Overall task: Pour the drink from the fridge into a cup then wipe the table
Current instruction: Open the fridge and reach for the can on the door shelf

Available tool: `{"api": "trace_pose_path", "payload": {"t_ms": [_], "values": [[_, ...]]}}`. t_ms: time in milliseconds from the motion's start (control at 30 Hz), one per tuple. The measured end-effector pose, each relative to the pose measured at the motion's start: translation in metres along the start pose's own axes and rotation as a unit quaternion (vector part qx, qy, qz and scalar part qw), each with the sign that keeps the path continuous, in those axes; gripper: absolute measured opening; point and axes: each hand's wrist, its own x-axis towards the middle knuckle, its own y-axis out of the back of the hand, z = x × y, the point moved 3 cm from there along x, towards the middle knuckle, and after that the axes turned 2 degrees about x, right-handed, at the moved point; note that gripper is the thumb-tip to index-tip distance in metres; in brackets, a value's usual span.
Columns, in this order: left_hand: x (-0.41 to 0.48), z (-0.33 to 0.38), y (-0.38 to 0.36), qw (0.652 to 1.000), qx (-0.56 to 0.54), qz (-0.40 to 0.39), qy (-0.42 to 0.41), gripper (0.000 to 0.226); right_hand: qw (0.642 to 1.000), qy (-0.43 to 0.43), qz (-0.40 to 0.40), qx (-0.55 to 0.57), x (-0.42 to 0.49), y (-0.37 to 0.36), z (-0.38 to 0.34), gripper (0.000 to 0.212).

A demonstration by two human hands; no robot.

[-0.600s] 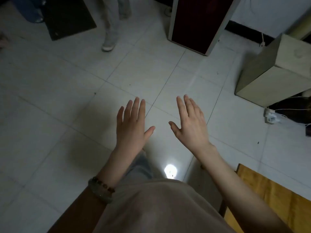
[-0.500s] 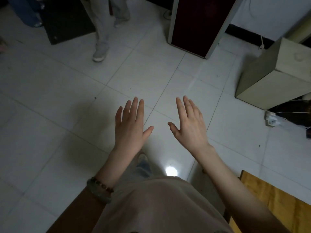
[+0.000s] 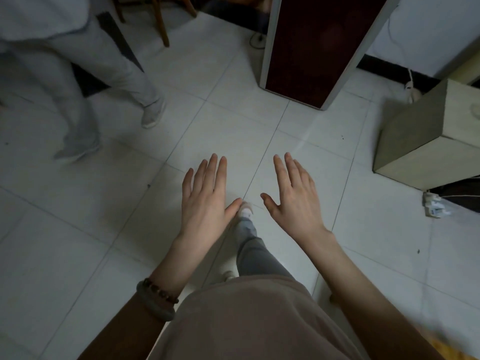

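My left hand [image 3: 206, 196] and my right hand [image 3: 294, 194] are held out in front of me over a white tiled floor, backs up, fingers straight and spread, holding nothing. A tall dark red cabinet with a pale frame [image 3: 317, 48], possibly the fridge, stands ahead at the upper middle, its front closed. No drink, cup or cloth is in view. One of my legs [image 3: 253, 250] steps forward between my hands.
Another person in light grey trousers [image 3: 78, 81] stands at the upper left. A pale boxy cabinet [image 3: 428, 141] sits at the right, with a power strip [image 3: 435, 207] and cables on the floor beside it. A wooden table corner [image 3: 441, 349] shows at the bottom right.
I have moved forward: the dark red cabinet and the other person are closer, and the wooden table has slid nearly out of view. Both hands stay open and spread.
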Motion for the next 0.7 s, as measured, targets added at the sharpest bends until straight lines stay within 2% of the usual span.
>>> {"api": "trace_pose_path", "payload": {"t_ms": [400, 700], "values": [[0.22, -0.026, -0.025, 1.0, -0.01, -0.014, 0.006, 0.082, 1.0, -0.004, 0.003, -0.006, 0.224, 0.004, 0.038, 0.078], [0.351, -0.038, -0.034, 0.999, -0.025, -0.017, 0.013, 0.081, 1.0, -0.021, 0.012, -0.007, 0.341, 0.009, 0.071, 0.078]]}}
